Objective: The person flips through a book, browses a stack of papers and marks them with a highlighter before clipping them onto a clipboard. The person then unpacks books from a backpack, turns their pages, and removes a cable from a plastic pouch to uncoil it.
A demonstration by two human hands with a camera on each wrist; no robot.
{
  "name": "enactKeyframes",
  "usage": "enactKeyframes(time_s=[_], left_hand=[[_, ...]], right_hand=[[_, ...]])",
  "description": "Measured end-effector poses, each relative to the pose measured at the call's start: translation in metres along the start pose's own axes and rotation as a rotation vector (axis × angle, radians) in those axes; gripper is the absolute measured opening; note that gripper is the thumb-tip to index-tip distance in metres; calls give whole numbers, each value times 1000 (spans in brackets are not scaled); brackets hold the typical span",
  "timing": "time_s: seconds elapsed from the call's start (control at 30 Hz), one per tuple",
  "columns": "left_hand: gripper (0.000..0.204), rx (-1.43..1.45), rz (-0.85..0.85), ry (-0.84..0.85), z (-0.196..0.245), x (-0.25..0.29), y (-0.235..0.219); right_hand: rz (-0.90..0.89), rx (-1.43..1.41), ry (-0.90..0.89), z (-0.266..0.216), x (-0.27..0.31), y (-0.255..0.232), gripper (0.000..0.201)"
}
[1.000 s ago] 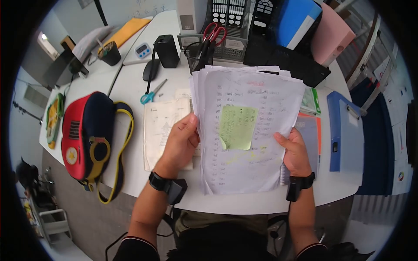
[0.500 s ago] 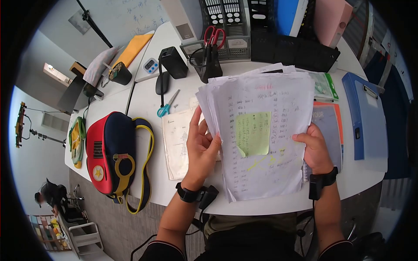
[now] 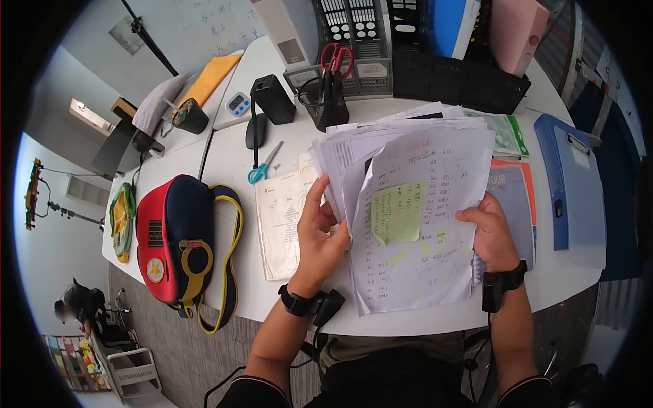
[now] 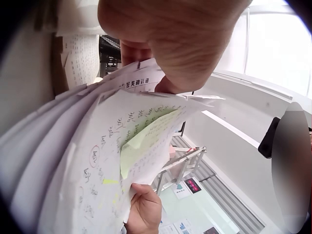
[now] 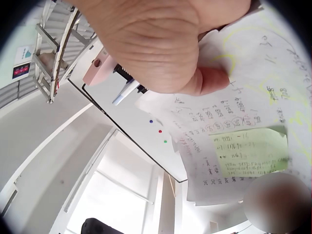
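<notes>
Both hands hold up a stack of written papers (image 3: 449,204) above the table. A green sticky note (image 3: 400,212) with handwriting lies on the front sheet. The left hand (image 3: 320,238) grips the stack's left edge, and there the front sheet bows away from the sheets behind. On the right edge, the right hand (image 3: 496,234) pinches the papers with its thumb on top. In the left wrist view the sheets (image 4: 97,146) fan apart below the left hand (image 4: 170,39). The right wrist view shows the right thumb pressed on the front sheet (image 5: 219,112).
Old papers (image 3: 277,224), teal scissors (image 3: 265,164) and a red and navy bag (image 3: 177,245) lie to the left. Behind stand a pen holder (image 3: 331,105) with red scissors and a black file rack (image 3: 456,80). A blue file case (image 3: 575,183) is at the right.
The head view has shifted since a second ago. The front sheet's left part has bent away from the stack, showing more of the sheets behind; the right hand keeps its grip.
</notes>
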State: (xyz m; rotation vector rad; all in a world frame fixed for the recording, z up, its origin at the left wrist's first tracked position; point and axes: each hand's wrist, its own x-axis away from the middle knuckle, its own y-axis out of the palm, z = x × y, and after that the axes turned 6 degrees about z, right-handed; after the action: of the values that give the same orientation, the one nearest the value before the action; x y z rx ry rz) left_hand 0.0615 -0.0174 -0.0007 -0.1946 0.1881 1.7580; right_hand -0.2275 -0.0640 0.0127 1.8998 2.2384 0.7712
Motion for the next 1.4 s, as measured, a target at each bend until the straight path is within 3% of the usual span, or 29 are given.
enactKeyframes(time_s=[0.3, 0.63, 0.83, 0.93, 1.0, 1.17, 1.27, 1.4], left_hand=[[60, -39, 36, 165, -5, 0, 1], [50, -63, 55, 213, -3, 0, 2], [37, 90, -54, 170, -10, -4, -5], [34, 78, -155, 109, -12, -5, -11], [35, 307, -216, 35, -3, -4, -6], [27, 144, -197, -169, 7, 5, 0], [20, 185, -219, -229, 8, 2, -4], [19, 324, -205, -320, 3, -1, -7]], right_hand=[[7, -3, -2, 0, -1, 0, 48], [26, -6, 2, 0, -1, 2, 49], [52, -7, -8, -1, 0, 4, 50], [62, -25, -13, -2, 0, 6, 50], [60, -25, -19, -1, 0, 5, 51], [60, -7, -57, 0, -2, 7, 59], [106, 38, -205, 4, -2, 10, 69], [-37, 51, -401, 8, -3, 12, 78]])
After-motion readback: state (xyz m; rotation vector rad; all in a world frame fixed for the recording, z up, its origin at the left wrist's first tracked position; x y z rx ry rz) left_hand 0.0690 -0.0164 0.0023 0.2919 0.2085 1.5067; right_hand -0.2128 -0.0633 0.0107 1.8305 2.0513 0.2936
